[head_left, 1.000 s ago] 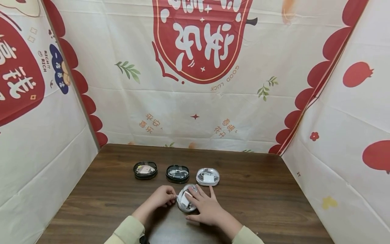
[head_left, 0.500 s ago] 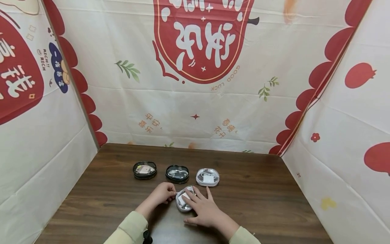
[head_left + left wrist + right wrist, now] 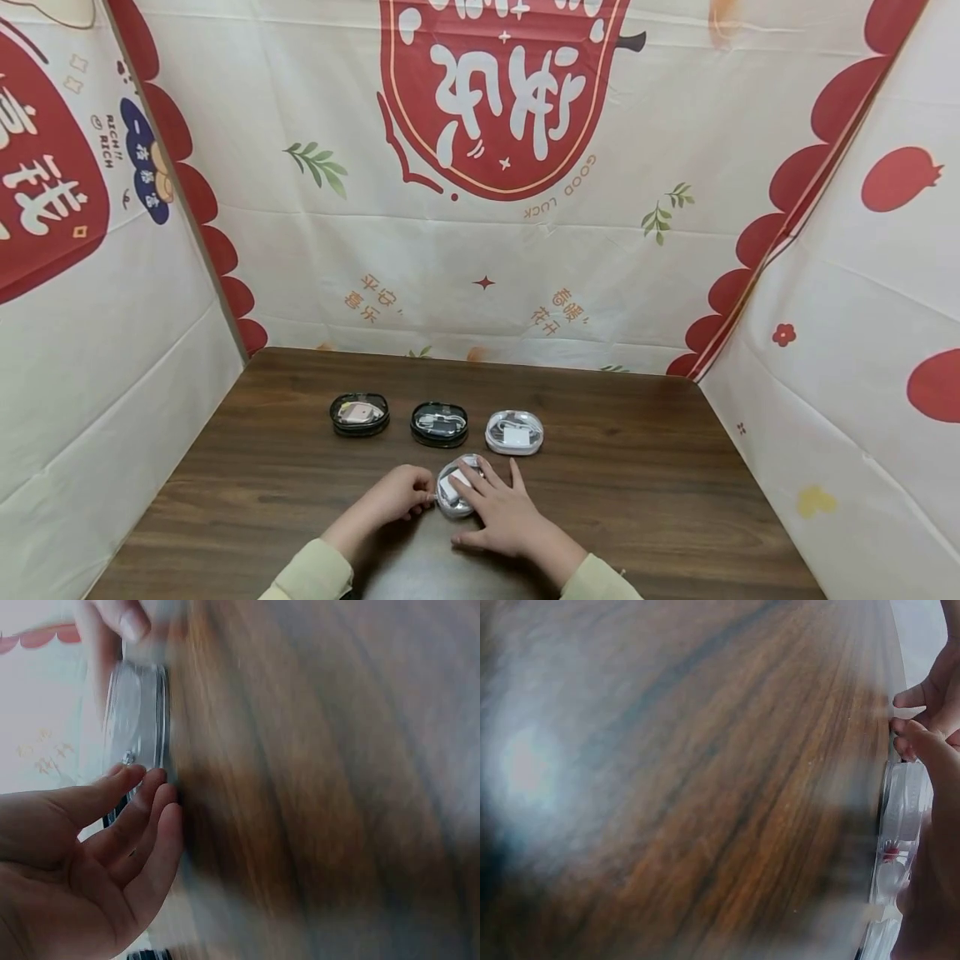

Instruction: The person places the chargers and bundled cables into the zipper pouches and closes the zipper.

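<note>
A small clear zip pouch with pale trim [image 3: 445, 500] lies on the table, a white charger block [image 3: 454, 484] inside it. At the pouch's left edge my left hand [image 3: 401, 493] pinches what looks like its zip pull [image 3: 129, 757], between thumb and forefinger. My right hand [image 3: 504, 518] rests on top of the pouch with fingers spread, covering its right part. In the left wrist view, the pouch's side [image 3: 142, 712] stands just beyond my left fingertips. The right wrist view has the pouch [image 3: 904, 806] at its right edge, partly behind my right hand.
Behind stand three similar pouches in a row: a black-trimmed one [image 3: 360, 415] at left, another black-trimmed one [image 3: 439, 425] in the middle, and a white-trimmed one [image 3: 514, 433] at right. Printed cloth [image 3: 450, 258] walls the brown table [image 3: 637, 483] at the back and sides.
My left hand first shifts slightly away from me, then comes back nearer along the pouch's left edge. The right hand stays on the pouch; the back row has not moved.
</note>
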A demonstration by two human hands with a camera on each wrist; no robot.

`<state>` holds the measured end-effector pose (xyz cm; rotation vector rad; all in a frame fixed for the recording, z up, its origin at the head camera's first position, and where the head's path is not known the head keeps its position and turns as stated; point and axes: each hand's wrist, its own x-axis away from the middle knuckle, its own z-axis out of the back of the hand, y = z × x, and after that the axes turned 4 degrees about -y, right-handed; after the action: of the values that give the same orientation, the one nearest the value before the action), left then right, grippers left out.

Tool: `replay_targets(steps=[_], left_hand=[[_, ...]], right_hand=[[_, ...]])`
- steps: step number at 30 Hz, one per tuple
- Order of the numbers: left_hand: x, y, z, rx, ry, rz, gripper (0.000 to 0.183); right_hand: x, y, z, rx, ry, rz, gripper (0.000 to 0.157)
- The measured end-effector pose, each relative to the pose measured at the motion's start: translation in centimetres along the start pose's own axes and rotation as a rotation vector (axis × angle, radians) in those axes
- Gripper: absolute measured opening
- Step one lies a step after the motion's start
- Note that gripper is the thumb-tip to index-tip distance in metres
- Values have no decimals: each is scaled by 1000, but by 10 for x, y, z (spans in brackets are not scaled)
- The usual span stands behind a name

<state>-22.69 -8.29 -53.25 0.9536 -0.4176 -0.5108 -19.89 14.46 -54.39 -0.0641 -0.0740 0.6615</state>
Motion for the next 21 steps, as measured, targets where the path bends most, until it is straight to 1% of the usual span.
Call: replay_targets(steps=[3, 5, 11, 17, 19, 21], left_hand=[[2, 3, -4, -5, -24, 2, 14], [2, 4, -6, 11, -17, 14, 14], [0, 3, -7, 60, 47, 85, 13], [-7, 4, -8, 79, 98, 137, 13], [-12, 5, -7, 79, 112, 142, 13], [-17, 5, -6, 69, 127, 143, 12]], right_hand=[[-1, 0, -2, -11, 5, -3, 84], [-2, 0, -1, -11, 3, -11, 84], [1, 1, 7, 20, -3, -47, 82], [14, 4, 10, 26, -35, -79, 81], [18, 4, 11, 29, -23, -72, 80], [20, 4, 11, 29, 13, -50, 80]])
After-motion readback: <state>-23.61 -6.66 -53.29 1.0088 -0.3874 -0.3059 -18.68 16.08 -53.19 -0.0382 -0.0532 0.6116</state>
